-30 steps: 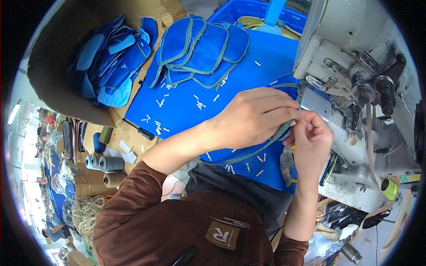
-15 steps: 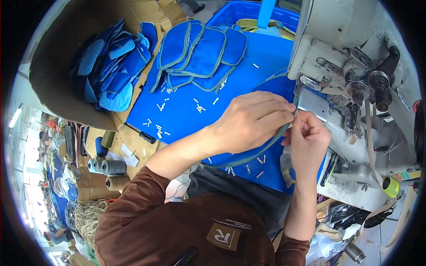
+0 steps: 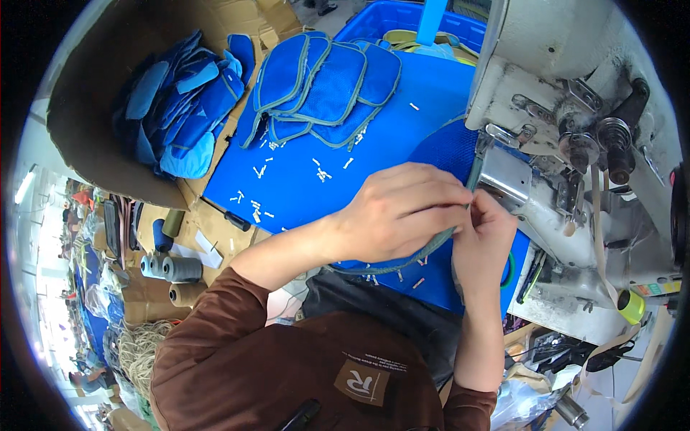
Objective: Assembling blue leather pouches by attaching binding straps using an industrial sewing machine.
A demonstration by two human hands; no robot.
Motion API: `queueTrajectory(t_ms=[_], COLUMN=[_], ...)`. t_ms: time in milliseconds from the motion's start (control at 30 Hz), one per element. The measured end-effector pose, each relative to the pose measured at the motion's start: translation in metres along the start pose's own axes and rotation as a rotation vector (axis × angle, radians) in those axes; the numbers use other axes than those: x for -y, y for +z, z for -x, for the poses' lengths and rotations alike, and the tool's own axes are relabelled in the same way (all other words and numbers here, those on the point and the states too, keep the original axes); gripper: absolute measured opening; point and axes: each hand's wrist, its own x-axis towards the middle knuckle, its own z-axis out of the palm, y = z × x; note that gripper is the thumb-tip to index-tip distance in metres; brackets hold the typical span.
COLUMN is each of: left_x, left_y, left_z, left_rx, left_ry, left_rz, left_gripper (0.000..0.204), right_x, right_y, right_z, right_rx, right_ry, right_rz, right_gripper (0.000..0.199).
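Note:
A blue mesh fabric piece (image 3: 444,152) with a grey-green bound edge lies beside the sewing machine (image 3: 507,172). My left hand (image 3: 406,212) is closed on its bound edge, fingertips pinched together. Right against those fingertips, my right hand (image 3: 483,233) is also closed in a pinch at the same edge; whatever tiny bit sits between its thumb and finger is hidden. The grey-green edging (image 3: 402,266) curves under my left hand toward me. A green loop (image 3: 509,270) shows beside my right wrist.
Bound blue pieces (image 3: 334,82) lie stacked on the blue tabletop (image 3: 287,190) among small white scraps (image 3: 320,172). A cardboard box (image 3: 79,136) of blue pieces stands at left, near thread spools (image 3: 183,270). A blue crate (image 3: 374,20) is behind. Cream tape (image 3: 598,237) hangs at right.
Both hands have drawn slightly toward me, the right one also leftward, keeping together at the edge. More of the mesh piece shows, and the green loop has come into sight.

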Motion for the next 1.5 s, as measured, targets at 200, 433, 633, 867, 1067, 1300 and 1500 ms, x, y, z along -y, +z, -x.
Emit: queueTrajectory(t_ms=[200,433,633,867,1067,1300,1500], left_x=[-0.062,-0.109,-0.106,-0.104,-0.108,-0.086,-0.060], left_y=[-0.015,-0.076,-0.073,-0.064,-0.105,-0.199,-0.153], left_z=[0.038,0.117,0.158,0.074,0.108,0.237,0.131], left_rx=[0.072,0.367,0.297,-0.134,0.265,0.480,0.210], left_ry=[0.035,0.027,-0.723,-0.407,-0.841,-0.895,-0.805], left_rz=[-0.080,0.009,0.453,0.244,0.822,-0.419,-0.053], left_gripper=[0.021,0.021,0.051,0.054,0.020,0.030,0.054], right_x=[0.027,0.040,0.065,0.102,0.113,0.108,0.085], right_y=[0.003,0.009,0.010,-0.008,-0.033,-0.050,-0.013], right_z=[0.022,0.050,0.089,0.112,0.106,0.094,0.118], right_rx=[0.100,0.175,0.270,0.425,0.026,-0.094,0.496], right_ry=[0.408,0.421,0.428,0.415,0.288,0.245,0.412], right_rz=[-0.622,-0.536,-0.593,-0.651,-0.682,-0.604,-0.693], right_gripper=[0.036,0.030,0.031,0.030,0.034,0.039,0.027])
